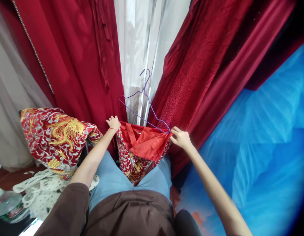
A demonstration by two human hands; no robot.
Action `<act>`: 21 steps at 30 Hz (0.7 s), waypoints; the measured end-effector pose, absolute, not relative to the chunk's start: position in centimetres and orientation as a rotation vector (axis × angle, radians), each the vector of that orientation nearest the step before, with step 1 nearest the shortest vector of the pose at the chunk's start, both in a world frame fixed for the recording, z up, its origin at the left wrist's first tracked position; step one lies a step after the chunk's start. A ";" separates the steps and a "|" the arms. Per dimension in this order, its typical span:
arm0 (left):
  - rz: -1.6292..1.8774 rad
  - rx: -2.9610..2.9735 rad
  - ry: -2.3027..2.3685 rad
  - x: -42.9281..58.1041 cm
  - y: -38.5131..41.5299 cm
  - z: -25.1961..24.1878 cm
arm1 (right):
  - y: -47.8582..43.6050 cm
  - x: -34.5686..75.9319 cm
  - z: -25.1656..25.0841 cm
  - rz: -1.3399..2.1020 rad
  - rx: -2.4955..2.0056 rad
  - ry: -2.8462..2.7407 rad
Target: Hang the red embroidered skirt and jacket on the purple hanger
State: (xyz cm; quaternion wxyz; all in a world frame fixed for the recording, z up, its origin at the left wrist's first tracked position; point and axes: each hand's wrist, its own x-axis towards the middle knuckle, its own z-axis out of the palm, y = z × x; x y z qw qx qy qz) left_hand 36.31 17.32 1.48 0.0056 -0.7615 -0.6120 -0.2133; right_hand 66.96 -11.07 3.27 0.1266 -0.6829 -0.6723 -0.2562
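A red garment [148, 144] with gold and silver embroidery and a plain red lining hangs over my lap, between my knees. My left hand [114, 123] grips its left top corner, with some fingertips showing above the edge and the thumb hidden. At the opposite corner my right hand [180, 137] pinches the cloth by the end of a purple wire hanger [136, 113]. The hanger's bottom bar slants down towards that hand, its left end stands above the cloth, and its hook points up.
Another embroidered red garment [63, 137] lies at my left. Below it are a white dotted item [44, 193], a clear plastic bottle [10, 206] and a lit screen [31, 227]. Dark red draped cloths [80, 59] hang ahead, and blue pleated fabric [250, 170] spreads at my right.
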 end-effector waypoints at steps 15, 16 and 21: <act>-0.853 -2.371 -0.501 40.4 13.7 3.5 | -14.6 66.6 7.3 -0.675 -1.686 -1.849; -0.852 -2.351 -0.501 40.1 13.5 3.4 | -14.7 66.7 7.6 -0.668 -1.684 -1.868; -0.830 -2.373 -0.502 38.7 13.3 3.8 | -15.2 68.0 8.3 -0.573 -1.561 -1.937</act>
